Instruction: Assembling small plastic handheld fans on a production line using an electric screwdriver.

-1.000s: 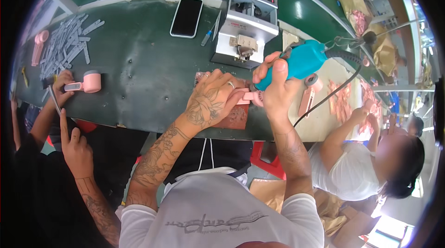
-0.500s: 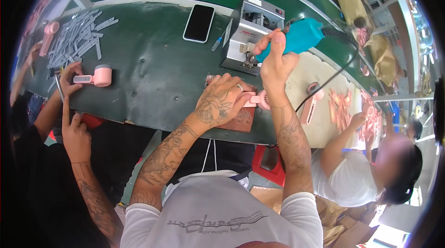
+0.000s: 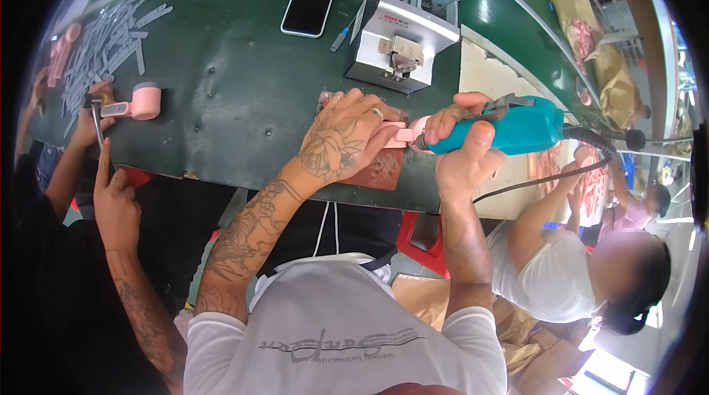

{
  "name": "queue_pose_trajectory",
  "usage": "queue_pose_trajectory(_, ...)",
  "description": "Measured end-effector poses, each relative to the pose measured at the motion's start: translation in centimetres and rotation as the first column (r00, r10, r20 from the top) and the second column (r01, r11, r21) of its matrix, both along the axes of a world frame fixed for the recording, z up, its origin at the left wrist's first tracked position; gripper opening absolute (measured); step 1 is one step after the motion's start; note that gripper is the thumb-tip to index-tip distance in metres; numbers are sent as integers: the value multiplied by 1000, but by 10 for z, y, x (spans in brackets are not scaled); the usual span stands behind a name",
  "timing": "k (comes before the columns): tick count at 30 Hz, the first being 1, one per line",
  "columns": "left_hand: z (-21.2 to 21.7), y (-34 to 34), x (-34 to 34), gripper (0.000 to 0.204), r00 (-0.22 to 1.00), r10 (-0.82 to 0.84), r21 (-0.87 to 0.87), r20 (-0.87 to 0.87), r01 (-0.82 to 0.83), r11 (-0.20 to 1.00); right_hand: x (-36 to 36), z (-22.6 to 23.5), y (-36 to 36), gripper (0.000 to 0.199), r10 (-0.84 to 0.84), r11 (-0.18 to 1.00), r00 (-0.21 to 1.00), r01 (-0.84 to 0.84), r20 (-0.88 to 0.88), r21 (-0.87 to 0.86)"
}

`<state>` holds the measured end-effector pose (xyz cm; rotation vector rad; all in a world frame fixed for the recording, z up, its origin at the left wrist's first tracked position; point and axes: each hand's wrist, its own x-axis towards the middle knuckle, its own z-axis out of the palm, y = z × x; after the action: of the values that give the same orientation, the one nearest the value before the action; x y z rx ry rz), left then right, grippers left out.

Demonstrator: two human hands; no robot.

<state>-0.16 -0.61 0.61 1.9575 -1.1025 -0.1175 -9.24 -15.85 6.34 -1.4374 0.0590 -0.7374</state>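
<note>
My left hand (image 3: 342, 138) presses a pink handheld fan (image 3: 403, 135) down on a reddish-brown pad (image 3: 378, 172), its fingers closed over the handle. In my right hand (image 3: 467, 158) is a teal electric screwdriver (image 3: 521, 127), lying almost level, with a black cord trailing from its rear end. The screwdriver's nose meets the fan near its round head; my fingers hide most of that head and the exact contact spot. Beyond the pad stands a grey metal screw feeder (image 3: 405, 25), apart from both hands.
A phone (image 3: 309, 5) and small blue screwdriver (image 3: 340, 39) lie left of the feeder. Grey strips (image 3: 103, 48) are heaped far left, near a co-worker's hands and another pink fan (image 3: 136, 103). On the right, another person's arm (image 3: 543, 203) reaches toward pink parts (image 3: 593, 181).
My right hand has brought the electric screwdriver from the screw feeder down to the pink fan, turning it level. My left hand stays on the fan. The view has shifted slightly.
</note>
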Motion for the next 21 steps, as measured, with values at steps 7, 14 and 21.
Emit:
queue_pose_trajectory(7,4,-2,-5,19,998,8,-4,69,-8,1000,-5,-12,-4,52,-11,999,999,13,-36,51)
queue_pose_trajectory(14,0,-6,-2,19,999,0,3,52,0,1000,3,-18,-3,49,-5,999,999,4,-35,-43)
queue_pose_trajectory(21,5,-1,2,23,995,21,-18,93,-19,1000,5,-33,2,43,-38,997,999,40,33,-60)
